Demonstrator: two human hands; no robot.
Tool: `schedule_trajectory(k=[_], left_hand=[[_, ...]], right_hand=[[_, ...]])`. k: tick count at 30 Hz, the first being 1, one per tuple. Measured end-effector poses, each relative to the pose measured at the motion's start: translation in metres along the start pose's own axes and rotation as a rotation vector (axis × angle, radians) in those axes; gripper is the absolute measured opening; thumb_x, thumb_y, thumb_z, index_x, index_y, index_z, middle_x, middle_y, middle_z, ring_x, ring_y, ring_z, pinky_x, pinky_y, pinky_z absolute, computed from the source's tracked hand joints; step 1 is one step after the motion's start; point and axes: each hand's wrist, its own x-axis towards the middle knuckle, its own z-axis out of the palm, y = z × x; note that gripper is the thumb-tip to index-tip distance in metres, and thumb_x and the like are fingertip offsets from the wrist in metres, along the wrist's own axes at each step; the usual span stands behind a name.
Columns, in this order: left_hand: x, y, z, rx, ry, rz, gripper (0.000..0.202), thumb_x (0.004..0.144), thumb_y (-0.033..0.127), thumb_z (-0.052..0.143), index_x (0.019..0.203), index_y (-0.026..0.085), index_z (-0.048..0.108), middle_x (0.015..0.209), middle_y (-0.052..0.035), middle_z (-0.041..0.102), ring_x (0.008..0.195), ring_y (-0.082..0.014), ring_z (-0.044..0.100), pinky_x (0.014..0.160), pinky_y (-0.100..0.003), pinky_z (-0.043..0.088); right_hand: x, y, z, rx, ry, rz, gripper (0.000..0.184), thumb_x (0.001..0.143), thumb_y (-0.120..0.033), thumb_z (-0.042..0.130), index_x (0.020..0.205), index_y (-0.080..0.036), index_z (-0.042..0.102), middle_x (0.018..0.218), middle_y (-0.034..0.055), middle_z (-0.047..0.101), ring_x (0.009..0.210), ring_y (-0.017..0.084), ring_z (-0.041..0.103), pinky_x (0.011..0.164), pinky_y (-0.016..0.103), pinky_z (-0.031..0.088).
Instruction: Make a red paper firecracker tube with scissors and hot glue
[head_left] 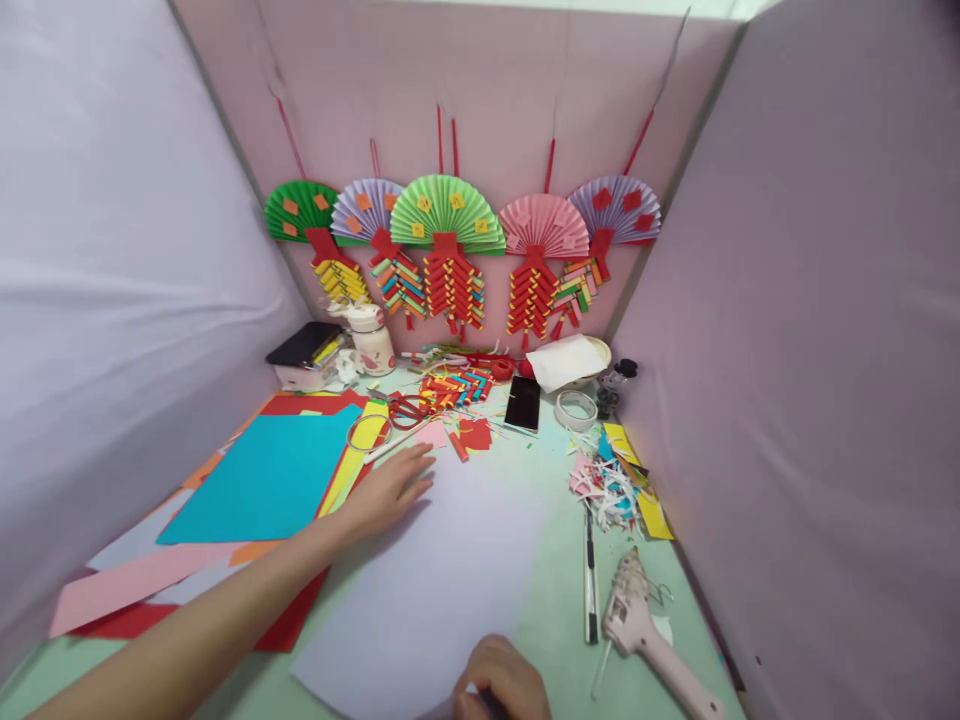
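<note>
A large pale lavender sheet of paper [457,550] lies flat in front of me on the pale green table. My left hand [394,490] rests on its upper left part, fingers spread and pointing right. At the bottom edge of the view, my right hand [506,680] is curled round a dark pen-like tool [491,703] over the sheet's near end. Most of that tool is hidden by the fingers, so its exact kind does not show. Just beyond the left hand lie a red paper square [475,433] and a small red paper roll [458,446].
Coloured sheets, a blue one [259,480] on top, lie at left. Scissors [409,408], a phone [523,403] and a tape roll [576,410] stand farther back. At right are paper scraps [616,495], a pen [591,580] and a glue gun [645,625]. Paper fans [448,210] hang behind.
</note>
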Motion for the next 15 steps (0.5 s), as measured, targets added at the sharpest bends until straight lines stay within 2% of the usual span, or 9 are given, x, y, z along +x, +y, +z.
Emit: schedule_trajectory(k=[2, 4, 8, 11, 13, 15], left_hand=[[-0.026, 0.007, -0.004, -0.107, -0.068, 0.02, 0.051, 0.093, 0.052, 0.037, 0.131, 0.022, 0.054, 0.147, -0.0076, 0.043, 0.134, -0.0228, 0.041, 0.113, -0.039, 0.032], [-0.054, 0.01, -0.012, -0.226, -0.151, 0.042, 0.052, 0.092, 0.054, 0.04, 0.134, 0.026, 0.052, 0.145, -0.0051, 0.045, 0.134, -0.0231, 0.041, 0.115, -0.04, 0.029], [-0.108, -0.003, -0.036, -0.467, -0.285, 0.02, 0.053, 0.091, 0.06, 0.033, 0.134, 0.036, 0.052, 0.142, 0.0004, 0.049, 0.135, -0.0261, 0.039, 0.114, -0.044, 0.029], [-0.137, -0.014, -0.042, -0.654, -0.27, 0.024, 0.059, 0.086, 0.067, 0.035, 0.13, 0.034, 0.057, 0.137, -0.0024, 0.055, 0.13, -0.0299, 0.046, 0.112, -0.046, 0.033], [-0.148, -0.012, -0.034, -0.722, -0.203, -0.034, 0.06, 0.08, 0.067, 0.05, 0.126, 0.03, 0.061, 0.133, -0.0054, 0.058, 0.128, -0.0322, 0.048, 0.11, -0.047, 0.035], [-0.152, -0.003, -0.019, -0.715, -0.085, -0.147, 0.054, 0.075, 0.055, 0.064, 0.121, 0.028, 0.065, 0.126, -0.0063, 0.063, 0.126, -0.0317, 0.05, 0.109, -0.046, 0.037]], right_hand=[[0.004, -0.009, -0.009, 0.072, -0.008, 0.104, 0.029, 0.089, -0.037, 0.05, 0.067, -0.019, 0.058, 0.061, 0.0017, 0.053, 0.059, 0.014, 0.049, 0.055, 0.025, 0.037], [0.009, -0.019, -0.018, 0.145, 0.022, 0.244, 0.03, 0.089, -0.041, 0.051, 0.07, -0.019, 0.057, 0.066, 0.0019, 0.054, 0.063, 0.014, 0.05, 0.058, 0.024, 0.039], [0.013, -0.032, -0.024, 0.275, 0.262, 0.439, 0.032, 0.086, -0.048, 0.055, 0.075, -0.018, 0.059, 0.076, 0.0033, 0.058, 0.072, 0.016, 0.051, 0.066, 0.025, 0.042], [0.016, -0.037, -0.022, 0.431, 0.387, 0.496, 0.032, 0.083, -0.05, 0.06, 0.077, -0.018, 0.061, 0.079, 0.0035, 0.059, 0.073, 0.016, 0.05, 0.066, 0.024, 0.042], [0.018, -0.04, -0.021, 0.491, 0.397, 0.519, 0.031, 0.08, -0.049, 0.063, 0.076, -0.018, 0.062, 0.076, 0.0027, 0.059, 0.07, 0.015, 0.049, 0.064, 0.024, 0.04], [0.02, -0.042, -0.022, 0.455, 0.393, 0.541, 0.031, 0.078, -0.05, 0.066, 0.077, -0.018, 0.064, 0.073, 0.0021, 0.059, 0.069, 0.015, 0.048, 0.063, 0.023, 0.039]])
